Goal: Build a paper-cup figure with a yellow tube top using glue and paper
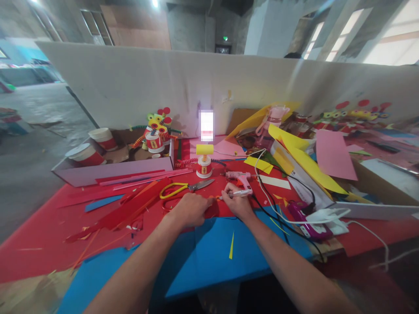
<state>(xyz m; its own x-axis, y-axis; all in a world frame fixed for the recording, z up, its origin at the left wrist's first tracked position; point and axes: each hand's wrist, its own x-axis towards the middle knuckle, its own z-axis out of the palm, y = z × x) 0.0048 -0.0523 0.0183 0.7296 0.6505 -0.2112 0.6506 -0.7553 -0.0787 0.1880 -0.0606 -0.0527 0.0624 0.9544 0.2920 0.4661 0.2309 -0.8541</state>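
Observation:
My right hand is closed around a silver pen, its tip pointing left. My left hand is closed, its fingertips at a small orange paper piece on the red table cover. Part of that piece is hidden by the fingers. Just behind my left hand lie yellow-handled scissors, blades to the right. A pink glue gun lies behind my right hand. Beyond stands a paper-cup figure with a yellow paper roll on top and spiral paper arms.
A low box at left holds paper cups and a finished-looking figure. Red paper strips lie at left. On the right are a box of coloured paper, a purple power strip and loose cables. Blue sheets cover the front.

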